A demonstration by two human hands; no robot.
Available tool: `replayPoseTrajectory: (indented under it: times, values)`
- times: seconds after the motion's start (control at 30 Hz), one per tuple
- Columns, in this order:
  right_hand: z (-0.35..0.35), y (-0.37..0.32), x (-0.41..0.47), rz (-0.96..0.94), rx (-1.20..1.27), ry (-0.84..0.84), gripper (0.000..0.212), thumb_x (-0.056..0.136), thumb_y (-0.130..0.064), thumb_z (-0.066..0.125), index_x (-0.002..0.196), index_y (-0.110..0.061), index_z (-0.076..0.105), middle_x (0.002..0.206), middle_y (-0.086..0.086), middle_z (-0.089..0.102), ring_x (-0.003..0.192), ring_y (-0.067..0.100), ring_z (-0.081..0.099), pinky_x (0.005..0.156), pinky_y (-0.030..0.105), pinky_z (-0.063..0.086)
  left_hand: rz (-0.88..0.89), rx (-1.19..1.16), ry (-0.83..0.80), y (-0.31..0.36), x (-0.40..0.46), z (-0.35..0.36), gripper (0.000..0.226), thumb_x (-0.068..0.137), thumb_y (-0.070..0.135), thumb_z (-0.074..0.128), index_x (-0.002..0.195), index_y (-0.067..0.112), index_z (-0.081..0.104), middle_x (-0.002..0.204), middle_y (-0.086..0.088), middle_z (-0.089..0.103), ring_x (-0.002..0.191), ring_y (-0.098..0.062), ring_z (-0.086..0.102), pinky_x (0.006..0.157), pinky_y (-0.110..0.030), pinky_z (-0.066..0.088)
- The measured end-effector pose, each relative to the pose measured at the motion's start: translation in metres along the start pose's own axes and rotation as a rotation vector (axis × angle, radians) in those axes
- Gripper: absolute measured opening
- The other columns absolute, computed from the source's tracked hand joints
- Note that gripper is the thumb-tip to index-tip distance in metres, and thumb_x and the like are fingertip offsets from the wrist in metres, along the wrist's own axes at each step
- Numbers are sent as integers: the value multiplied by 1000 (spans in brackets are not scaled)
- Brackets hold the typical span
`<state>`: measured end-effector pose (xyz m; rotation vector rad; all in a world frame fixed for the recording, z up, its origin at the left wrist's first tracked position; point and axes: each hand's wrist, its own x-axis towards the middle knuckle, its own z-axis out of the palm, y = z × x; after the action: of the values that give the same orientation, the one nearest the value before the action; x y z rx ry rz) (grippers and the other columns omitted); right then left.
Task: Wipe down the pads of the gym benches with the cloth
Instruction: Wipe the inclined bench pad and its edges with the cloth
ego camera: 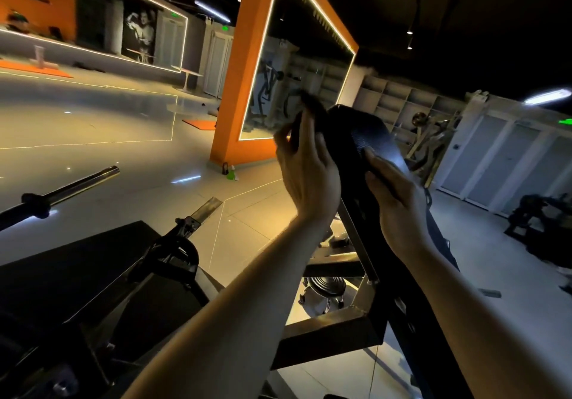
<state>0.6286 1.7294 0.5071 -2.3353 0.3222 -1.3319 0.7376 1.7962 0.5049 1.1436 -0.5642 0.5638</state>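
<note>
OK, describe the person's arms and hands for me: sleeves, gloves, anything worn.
Both forearms are bare all the way to the bottom edge of the picture, with no sleeve showing. The left hand and the right hand wear no gloves. No watch, ring or wristband can be made out in the dim light.

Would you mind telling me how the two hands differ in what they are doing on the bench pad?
The left hand is at the pad's left edge, fingers curled round a dark cloth; the right hand lies lower on the pad's face, fingers straight and pressing, holding nothing. The left hand reaches higher, near the pad's top; the right hand sits toward the middle. Both are bare and meet the same tilted black pad.
</note>
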Motion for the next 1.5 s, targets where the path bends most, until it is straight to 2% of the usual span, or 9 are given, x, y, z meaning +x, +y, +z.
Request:
replayPoseTrajectory:
  times: [0.3,0.43,0.6,0.8,1.03,1.13,1.3,1.4,1.5]
  values:
    - [0,-9,-2,-9,-23,30,46,91,-40,50,136,-30,49,136,-6,58,126,4,52,106,42,44,-51,34,-138,-19,-44,-15,39,95,31,58,131,16,58,125,-7,52,100,-4,47,77,0,34]
    - [-1,-2,-2,-16,-8,11,46,91,-44,48,134,-28,54,133,1,61,123,13,57,101,49,48,-100,67,-4,-12,-5,-15,57,86,27,70,135,18,43,136,-14,43,110,-6,36,68,0,32]
    - [-1,4,-1,24,26,-22,42,91,-50,47,128,-32,54,126,8,64,115,27,61,94,59,48,-13,54,-12,8,24,3,23,87,22,69,106,10,64,125,-15,55,108,-19,56,63,0,35]
    - [1,-3,-2,5,32,-12,49,90,-48,45,135,-31,52,138,-5,56,128,8,50,106,47,42,-10,26,-128,-3,-48,-16,26,90,25,65,109,10,60,116,-9,51,88,18,39,68,2,31]
    - [-30,-8,13,108,230,-236,44,93,0,54,117,-36,59,135,-5,55,129,5,49,115,35,34,-48,11,-77,13,19,-10,33,94,15,56,126,7,58,137,-19,40,124,-27,46,93,-18,44]
    - [-28,-4,11,83,182,-242,49,92,3,54,125,-34,53,137,-9,53,129,2,47,113,28,34,-1,45,-67,7,-2,-11,27,88,8,64,115,5,63,124,-18,54,114,-20,52,83,4,32]
    - [-27,-4,7,45,168,-236,49,95,0,51,127,-37,50,144,-7,48,131,-5,41,105,7,30,11,-27,-253,-2,-76,-34,33,87,23,68,116,7,61,116,-11,52,95,10,44,80,-1,35]
    - [-31,0,5,32,180,-296,48,97,-1,48,130,-36,48,148,-6,44,135,-2,38,108,10,30,-47,-16,-152,3,-55,-35,59,89,34,61,138,6,43,135,-19,46,122,-14,45,94,-7,33]
    - [-27,7,-1,-8,200,-285,47,98,-3,44,135,-31,45,152,-1,39,140,5,35,112,20,31,-42,47,-74,15,-20,-18,48,90,21,65,133,6,49,135,-20,45,121,-23,47,76,1,34]
